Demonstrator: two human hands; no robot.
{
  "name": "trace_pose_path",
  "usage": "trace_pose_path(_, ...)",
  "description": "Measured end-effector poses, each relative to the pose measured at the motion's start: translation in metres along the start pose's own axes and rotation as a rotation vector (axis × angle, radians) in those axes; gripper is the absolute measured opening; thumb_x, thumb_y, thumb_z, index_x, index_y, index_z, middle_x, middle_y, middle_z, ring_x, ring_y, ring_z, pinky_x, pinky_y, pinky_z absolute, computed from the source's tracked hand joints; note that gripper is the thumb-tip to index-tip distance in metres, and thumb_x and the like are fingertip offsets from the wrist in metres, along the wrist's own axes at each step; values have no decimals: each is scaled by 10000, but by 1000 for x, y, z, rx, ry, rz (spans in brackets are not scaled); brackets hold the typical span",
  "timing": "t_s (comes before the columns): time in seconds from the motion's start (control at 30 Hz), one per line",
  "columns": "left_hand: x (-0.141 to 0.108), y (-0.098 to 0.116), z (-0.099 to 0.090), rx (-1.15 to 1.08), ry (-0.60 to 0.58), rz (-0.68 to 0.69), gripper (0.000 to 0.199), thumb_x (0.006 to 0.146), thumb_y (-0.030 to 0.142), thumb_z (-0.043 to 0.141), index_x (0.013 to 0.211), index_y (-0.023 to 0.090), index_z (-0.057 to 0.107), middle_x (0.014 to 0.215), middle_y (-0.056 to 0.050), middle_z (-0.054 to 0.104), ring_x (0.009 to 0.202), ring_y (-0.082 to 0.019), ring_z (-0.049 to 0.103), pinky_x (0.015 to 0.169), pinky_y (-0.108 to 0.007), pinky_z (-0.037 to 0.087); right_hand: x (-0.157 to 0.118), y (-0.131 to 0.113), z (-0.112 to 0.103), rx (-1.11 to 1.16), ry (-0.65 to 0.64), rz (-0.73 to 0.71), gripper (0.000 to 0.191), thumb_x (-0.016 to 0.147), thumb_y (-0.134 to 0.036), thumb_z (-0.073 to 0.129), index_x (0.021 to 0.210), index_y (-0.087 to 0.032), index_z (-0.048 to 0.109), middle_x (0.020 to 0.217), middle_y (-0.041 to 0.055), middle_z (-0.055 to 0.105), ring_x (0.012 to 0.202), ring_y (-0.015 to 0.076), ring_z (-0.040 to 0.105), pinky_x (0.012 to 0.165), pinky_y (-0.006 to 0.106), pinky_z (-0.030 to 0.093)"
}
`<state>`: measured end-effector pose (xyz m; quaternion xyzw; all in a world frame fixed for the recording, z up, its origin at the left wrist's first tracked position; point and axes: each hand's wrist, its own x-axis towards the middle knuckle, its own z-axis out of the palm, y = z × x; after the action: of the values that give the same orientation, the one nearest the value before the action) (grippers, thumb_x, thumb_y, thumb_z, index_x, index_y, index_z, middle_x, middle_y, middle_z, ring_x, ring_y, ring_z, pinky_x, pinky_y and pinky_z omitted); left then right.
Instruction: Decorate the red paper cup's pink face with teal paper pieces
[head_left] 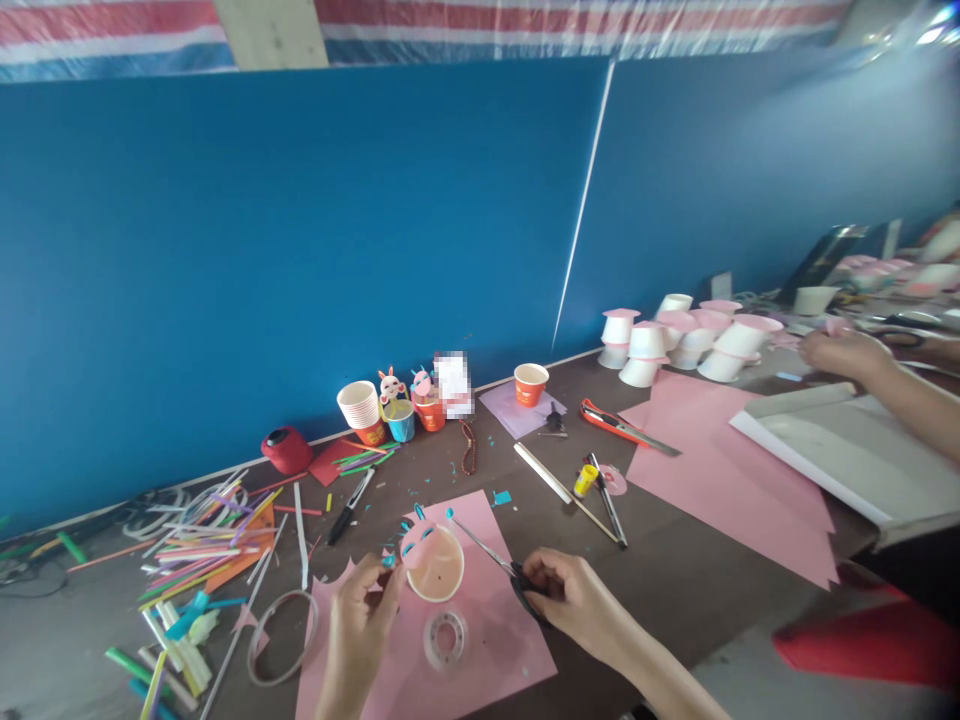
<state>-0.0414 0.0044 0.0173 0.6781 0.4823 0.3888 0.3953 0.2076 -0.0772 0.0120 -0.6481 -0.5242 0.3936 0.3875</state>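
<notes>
My left hand is closed in a pinch, with a small blue paper piece at its fingertips. Just right of it stands a paper cup, seen from above. A pink paper face with blue eyes and blue upright bits sits at the cup's rim. Scissors with black handles are gripped in my right hand. Their blades point up and left, and a blue bit shows at the tip. Pink paper lies beneath the cup and a clear tape roll.
Coloured strips and a tape ring lie left. Stacked cups and red thread stand by the blue partition. A box cutter, more pink paper, and another person's hand are right.
</notes>
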Motion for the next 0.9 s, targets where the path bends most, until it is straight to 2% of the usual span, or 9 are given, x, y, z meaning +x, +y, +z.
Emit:
trace_pose_path(0.3,0,1,-1,10,-10,2,204,733,340,556,654,153,555,595,13,451,523,-103,466,481,-182,434,0,3,1,4,-8,-1,94,677,-237,563,658,-150,533,571,-26,460,537,90,381,482,187,288)
trace_pose_path(0.63,1,4,0,29,-6,5,212,730,334,560,621,154,539,586,16,455,522,-100,464,475,-175,429,-2,-5,-1,33,-24,-7,68,678,-197,547,654,-149,505,572,-38,426,539,82,356,479,188,268)
trace_pose_path(0.9,-5,7,3,77,-9,46,205,744,334,542,811,153,612,645,-10,555,545,-123,522,484,-195,450,-6,-10,0,40,-31,11,66,674,-200,538,645,-152,502,545,-39,418,523,83,358,465,189,263)
